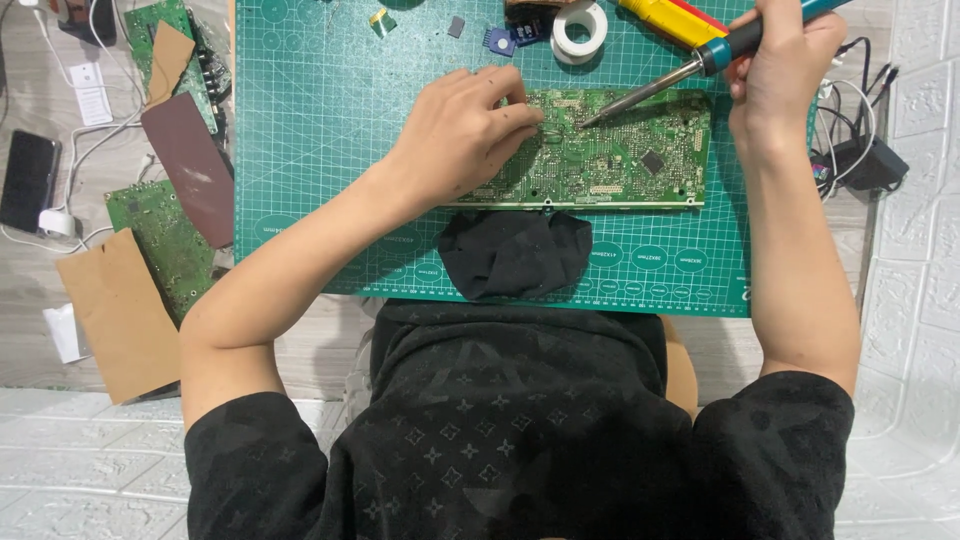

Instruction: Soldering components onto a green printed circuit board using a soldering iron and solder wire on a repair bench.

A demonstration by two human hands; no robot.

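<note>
Black shirt (520,440), soldering iron (690,68) over circuit board (620,155)

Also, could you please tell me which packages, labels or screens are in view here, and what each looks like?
Phone: far left on the table, flat dark rectangle, screen off.
White paper tag: upper left, small rectangle with print.
Brown paper envelope: lower left, partly over a green circuit board.
Round printed labels: along the green cutting mat's near edge.

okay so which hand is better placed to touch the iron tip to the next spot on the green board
Right. The right hand already grips the soldering iron, its tip at the circuit board. The left hand rests on the board's left part.
</note>
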